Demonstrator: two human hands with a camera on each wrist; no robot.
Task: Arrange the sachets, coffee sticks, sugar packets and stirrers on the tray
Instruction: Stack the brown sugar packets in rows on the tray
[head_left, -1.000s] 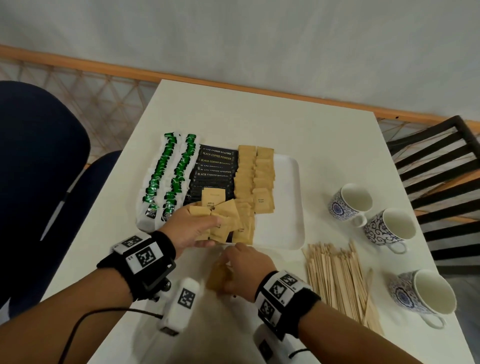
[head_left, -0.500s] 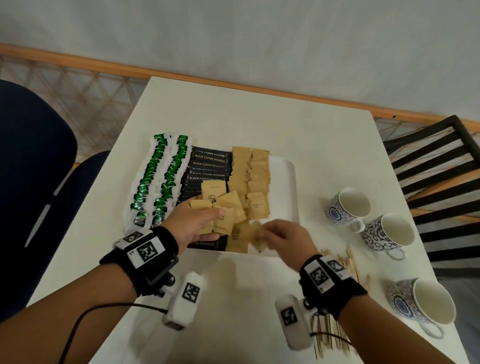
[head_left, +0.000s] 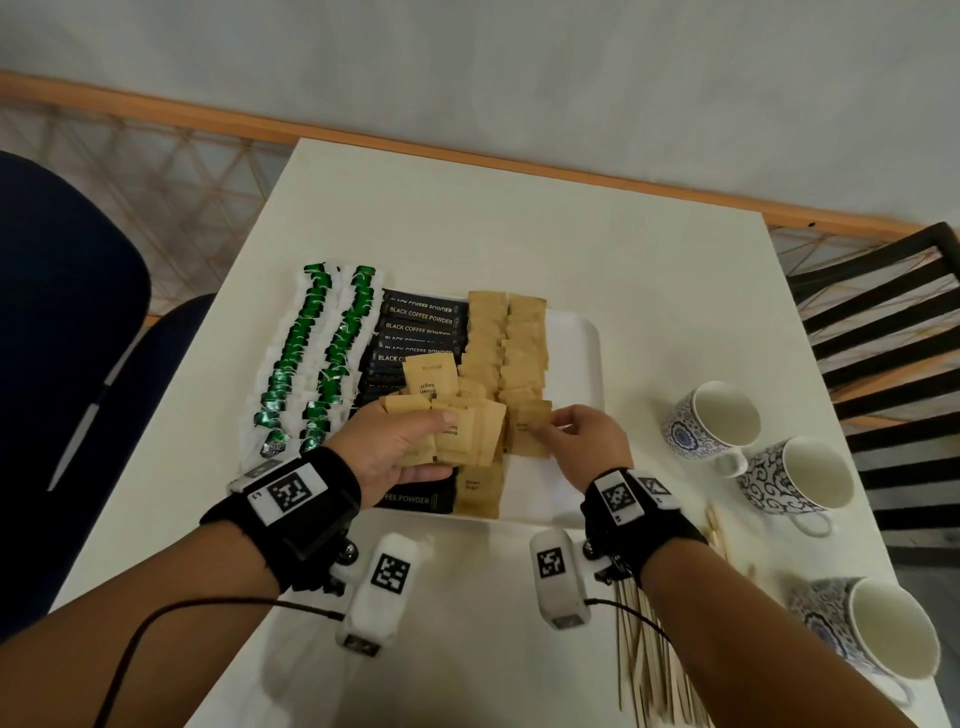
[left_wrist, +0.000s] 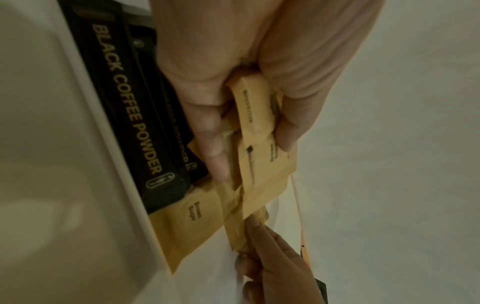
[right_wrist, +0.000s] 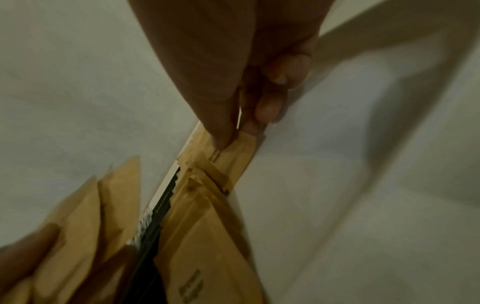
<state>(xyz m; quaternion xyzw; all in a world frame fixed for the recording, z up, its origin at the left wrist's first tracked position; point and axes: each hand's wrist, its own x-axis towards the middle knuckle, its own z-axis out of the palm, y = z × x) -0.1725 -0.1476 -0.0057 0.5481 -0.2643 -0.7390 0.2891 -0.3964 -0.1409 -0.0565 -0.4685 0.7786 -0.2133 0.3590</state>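
Note:
My left hand (head_left: 415, 441) grips a fan of several brown sugar packets (head_left: 457, 421) above the near part of the white tray (head_left: 576, 364); the left wrist view shows the same bundle of sugar packets (left_wrist: 259, 127) between thumb and fingers. My right hand (head_left: 566, 431) pinches one sugar packet (head_left: 530, 431) at the near end of the right sugar column; it shows as a pinched packet (right_wrist: 233, 152) in the right wrist view. On the tray lie green-and-white sachets (head_left: 311, 358), black coffee sticks (head_left: 421, 322) and two columns of sugar packets (head_left: 509, 343). Wooden stirrers (head_left: 654, 654) lie on the table, near right.
Three blue-patterned cups (head_left: 711, 421) stand on the white table (head_left: 519, 218) right of the tray. A black slatted chair (head_left: 883, 332) is at the right edge and a dark blue chair (head_left: 62, 364) on the left. Bare tray surface shows along its right side.
My right hand rose from the table in front of the tray and carried a sugar packet onto the tray's near right column. The left hand kept holding its bundle.

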